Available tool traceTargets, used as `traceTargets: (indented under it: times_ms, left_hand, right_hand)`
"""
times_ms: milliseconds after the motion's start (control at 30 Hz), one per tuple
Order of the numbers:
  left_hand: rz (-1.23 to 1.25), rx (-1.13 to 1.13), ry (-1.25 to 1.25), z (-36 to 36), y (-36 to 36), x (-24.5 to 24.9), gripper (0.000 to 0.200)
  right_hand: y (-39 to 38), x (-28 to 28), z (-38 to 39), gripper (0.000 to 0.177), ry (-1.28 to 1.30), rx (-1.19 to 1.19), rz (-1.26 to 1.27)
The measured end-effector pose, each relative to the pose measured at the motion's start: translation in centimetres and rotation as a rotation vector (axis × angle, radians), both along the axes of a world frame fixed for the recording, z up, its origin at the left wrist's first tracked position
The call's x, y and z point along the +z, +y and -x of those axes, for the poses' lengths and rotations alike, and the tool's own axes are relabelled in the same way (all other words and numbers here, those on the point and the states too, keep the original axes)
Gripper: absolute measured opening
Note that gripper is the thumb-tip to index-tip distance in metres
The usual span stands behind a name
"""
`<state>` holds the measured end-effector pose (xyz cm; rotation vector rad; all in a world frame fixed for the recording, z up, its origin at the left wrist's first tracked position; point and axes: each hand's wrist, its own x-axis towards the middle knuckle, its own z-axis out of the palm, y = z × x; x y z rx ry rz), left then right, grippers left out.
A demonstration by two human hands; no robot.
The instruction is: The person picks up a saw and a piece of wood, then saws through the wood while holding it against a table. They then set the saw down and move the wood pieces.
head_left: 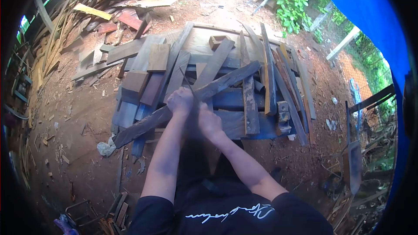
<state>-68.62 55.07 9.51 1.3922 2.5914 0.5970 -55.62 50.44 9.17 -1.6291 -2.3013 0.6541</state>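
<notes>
A long dark plank lies diagonally over a pile of boards in front of me. My left hand is closed at the plank's middle, its fingers curled against the wood. Close by on the right, my right hand is closed around the near end of a thin, dark saw, whose blade is blurred and crosses the plank beside my left hand. The saw's handle is hidden by my right hand. Under the plank, a grey-brown board points away from me.
Narrow planks lie at the pile's right, short blocks at its left. Scrap wood is heaped at the back left. A shovel stands at the right, near a blue tarp. A crumpled plastic bag lies at the left.
</notes>
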Motion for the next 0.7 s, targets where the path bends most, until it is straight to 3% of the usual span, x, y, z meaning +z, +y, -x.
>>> traceTargets:
  times_ms: [167,333,467,533,700]
  left_hand:
    - [0.01,0.02,-0.055,0.0,0.0,0.0,0.043]
    - [0.051,-0.027,-0.091,0.1,-0.6,1.8,0.042]
    - [-0.06,0.046,-0.1,0.7,-0.2,0.2,0.04]
    - [-0.071,-0.03,-0.123,0.6,-0.3,-0.2,0.037]
    - [-0.089,0.02,-0.059,0.7,0.3,-1.5,0.033]
  right_hand:
    - [-1.8,0.1,-1.2,0.014,-0.124,-0.001,0.046]
    - [1.1,0.1,0.8,0.018,-0.031,0.015,0.026]
    - [-1.3,-0.5,-1.2,0.019,-0.065,0.087,-0.006]
    - [-1.8,-0.3,-1.5,0.019,-0.13,0.03,-0.004]
    - [1.6,0.5,1.5,0.02,-0.078,0.05,-0.013]
